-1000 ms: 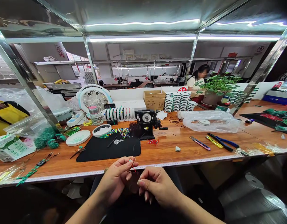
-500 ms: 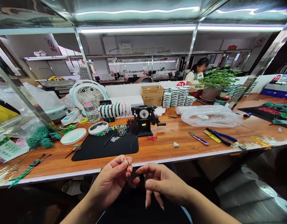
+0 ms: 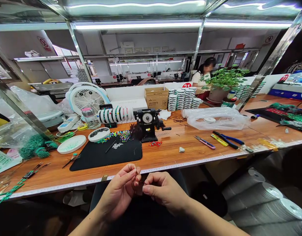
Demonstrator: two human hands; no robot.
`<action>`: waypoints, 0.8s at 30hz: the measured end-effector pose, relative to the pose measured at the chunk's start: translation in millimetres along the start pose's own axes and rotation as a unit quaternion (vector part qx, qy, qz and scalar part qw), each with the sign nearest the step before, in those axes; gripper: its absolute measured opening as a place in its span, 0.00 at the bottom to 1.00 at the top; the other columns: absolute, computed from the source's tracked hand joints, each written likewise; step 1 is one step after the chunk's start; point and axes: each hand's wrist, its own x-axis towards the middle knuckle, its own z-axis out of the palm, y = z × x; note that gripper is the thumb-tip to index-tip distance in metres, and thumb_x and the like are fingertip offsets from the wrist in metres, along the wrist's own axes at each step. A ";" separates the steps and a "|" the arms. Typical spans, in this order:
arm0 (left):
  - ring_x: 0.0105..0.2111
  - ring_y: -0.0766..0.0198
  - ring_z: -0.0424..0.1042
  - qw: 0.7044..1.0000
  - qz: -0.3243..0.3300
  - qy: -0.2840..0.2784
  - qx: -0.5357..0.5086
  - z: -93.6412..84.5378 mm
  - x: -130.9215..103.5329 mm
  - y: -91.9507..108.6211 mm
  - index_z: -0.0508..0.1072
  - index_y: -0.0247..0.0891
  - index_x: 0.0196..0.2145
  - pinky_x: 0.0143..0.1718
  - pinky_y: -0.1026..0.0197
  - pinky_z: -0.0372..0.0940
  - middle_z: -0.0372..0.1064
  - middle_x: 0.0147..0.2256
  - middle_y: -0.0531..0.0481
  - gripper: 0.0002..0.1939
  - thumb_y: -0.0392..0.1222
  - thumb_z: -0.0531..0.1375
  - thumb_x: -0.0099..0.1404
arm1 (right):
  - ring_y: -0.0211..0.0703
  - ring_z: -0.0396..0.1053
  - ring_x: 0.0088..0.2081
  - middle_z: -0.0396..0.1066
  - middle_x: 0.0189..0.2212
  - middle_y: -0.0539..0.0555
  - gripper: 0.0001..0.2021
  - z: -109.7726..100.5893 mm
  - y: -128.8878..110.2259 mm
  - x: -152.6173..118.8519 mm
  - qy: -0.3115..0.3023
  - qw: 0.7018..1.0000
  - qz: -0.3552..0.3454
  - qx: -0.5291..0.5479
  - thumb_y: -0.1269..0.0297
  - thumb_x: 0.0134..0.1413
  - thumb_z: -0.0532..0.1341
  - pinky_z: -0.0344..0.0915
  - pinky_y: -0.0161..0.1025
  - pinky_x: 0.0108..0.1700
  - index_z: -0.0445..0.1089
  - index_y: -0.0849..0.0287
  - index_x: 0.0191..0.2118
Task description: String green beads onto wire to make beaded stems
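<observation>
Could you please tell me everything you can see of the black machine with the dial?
The black machine looks metal and stands upright on the wooden table. Its front carries a round white dial with dark markings, too small to read, above a small yellowish patch. A crank with a dark handle sticks out on the picture's right; on the left, a row of white spools seems attached. Red beads lie near its base.
</observation>
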 end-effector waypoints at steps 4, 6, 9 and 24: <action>0.25 0.74 0.63 0.988 0.051 -0.030 0.141 -5.9 3.4 8.1 0.70 0.38 0.35 0.29 0.71 0.62 0.65 0.31 0.54 0.08 0.31 0.63 0.57 | 0.25 0.47 0.16 0.60 0.16 0.45 0.16 -5.9 0.8 -2.6 -0.009 0.997 0.036 0.066 0.57 0.40 0.69 0.36 0.30 0.18 0.65 0.64 0.24; 0.26 0.72 0.63 0.976 0.056 -0.029 0.206 -7.7 4.8 10.7 0.71 0.36 0.34 0.29 0.70 0.61 0.65 0.29 0.54 0.08 0.32 0.64 0.56 | 0.24 0.45 0.16 0.59 0.16 0.45 0.15 -7.8 1.5 -2.9 -0.025 0.992 0.050 0.115 0.60 0.41 0.69 0.33 0.30 0.17 0.65 0.64 0.24; 0.27 0.69 0.65 0.963 0.035 -0.021 0.265 -6.9 4.9 12.0 0.72 0.35 0.34 0.30 0.68 0.62 0.67 0.28 0.52 0.08 0.34 0.65 0.54 | 0.24 0.44 0.16 0.60 0.18 0.46 0.12 -9.3 2.9 -1.8 -0.034 0.985 0.063 0.154 0.64 0.42 0.68 0.31 0.30 0.17 0.65 0.65 0.25; 0.18 0.71 0.61 0.958 0.040 -0.016 0.282 4.5 5.8 8.8 0.72 0.35 0.24 0.21 0.67 0.55 0.65 0.19 0.54 0.08 0.41 0.64 0.56 | 0.25 0.46 0.17 0.58 0.18 0.46 0.11 -3.6 0.9 2.7 -0.043 0.979 0.063 0.187 0.66 0.42 0.68 0.32 0.29 0.17 0.64 0.65 0.24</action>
